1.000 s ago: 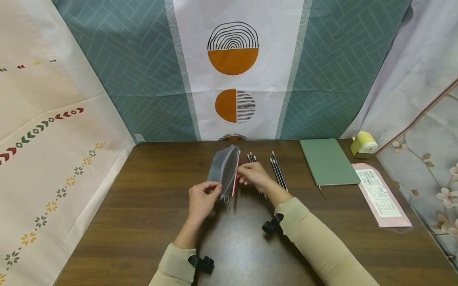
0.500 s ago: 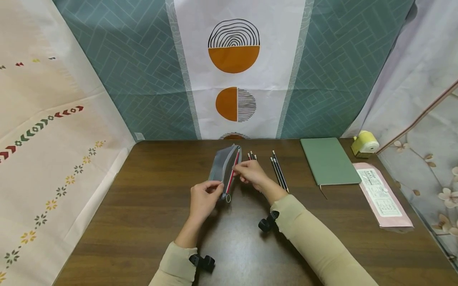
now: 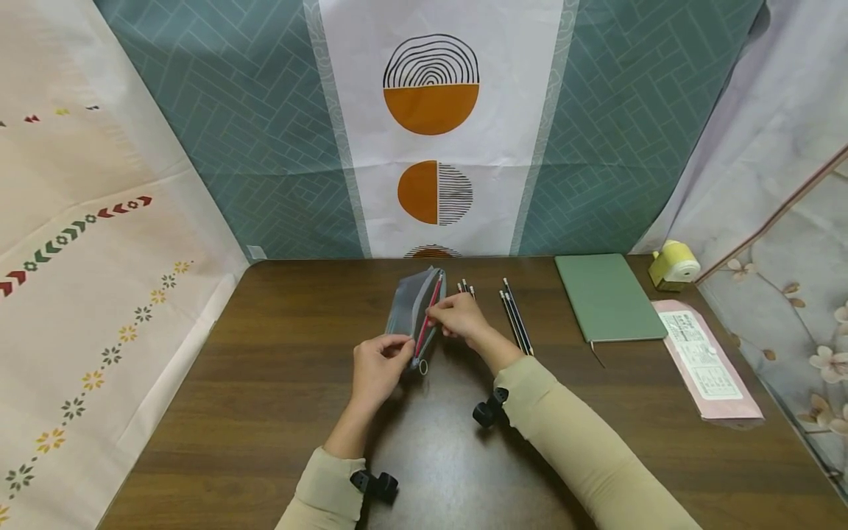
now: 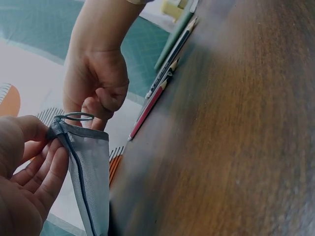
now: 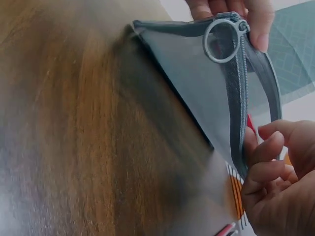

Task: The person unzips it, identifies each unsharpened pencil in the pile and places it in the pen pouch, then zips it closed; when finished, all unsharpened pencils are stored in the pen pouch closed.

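Ctr: grey mesh zip pouch (image 3: 403,303), slim red pencil (image 3: 422,337). Btm: dk-brown wood-grain tabletop (image 3: 265,412). Top: teal cloth (image 3: 245,132), pale brick-line patt.; white cloth panel (image 3: 371,147), orange/blk-lined circles (image 3: 430,110).

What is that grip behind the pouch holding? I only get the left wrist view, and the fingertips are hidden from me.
Observer: The head view shows it: the right grip is holding a red pencil.
Operator: Oh, nice! And is the grey pouch zipped shut? I can't see into it from my side.
Observer: It is open: the right wrist view shows a gap between the two edges of its zipper.
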Available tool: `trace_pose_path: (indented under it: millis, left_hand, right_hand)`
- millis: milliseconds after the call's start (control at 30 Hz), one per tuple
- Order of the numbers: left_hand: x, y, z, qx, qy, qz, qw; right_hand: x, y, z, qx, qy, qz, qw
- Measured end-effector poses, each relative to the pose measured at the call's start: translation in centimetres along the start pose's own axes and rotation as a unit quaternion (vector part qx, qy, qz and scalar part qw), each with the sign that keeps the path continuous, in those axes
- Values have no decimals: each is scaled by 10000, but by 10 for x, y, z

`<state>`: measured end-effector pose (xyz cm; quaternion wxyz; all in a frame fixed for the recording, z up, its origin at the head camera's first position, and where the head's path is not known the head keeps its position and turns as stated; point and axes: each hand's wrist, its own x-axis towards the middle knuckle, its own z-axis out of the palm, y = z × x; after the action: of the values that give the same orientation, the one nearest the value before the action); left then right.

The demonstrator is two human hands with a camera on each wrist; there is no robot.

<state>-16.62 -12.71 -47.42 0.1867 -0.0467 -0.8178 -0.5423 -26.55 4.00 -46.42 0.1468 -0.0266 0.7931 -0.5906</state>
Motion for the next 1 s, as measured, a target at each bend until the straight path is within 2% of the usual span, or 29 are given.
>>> trace_pose_path:
  millis: [167, 267, 433, 667, 1000]
  left_hand:
    - [-1, 0, 1, 51, -63, 4, 10000]
    - [-1, 1, 3, 72, -100, -3, 9999]
    - [-1, 1, 3, 33, -70, 43, 10000]
    - [-1, -1, 3, 5, 20, 66, 10000]
    - [0, -2, -1, 28, 63, 17, 10000]
  right_hand:
    - [0, 1, 1, -414, -16, -214, 9989]
    - [-1, 2, 1, -442, -48, -292, 9986]
    - [-3, 4, 0, -193, -98, -460, 9987]
    - [-6, 2, -12, 133, -19, -623, 9980]
    - [-9, 2, -36, 388, 339, -746, 9959]
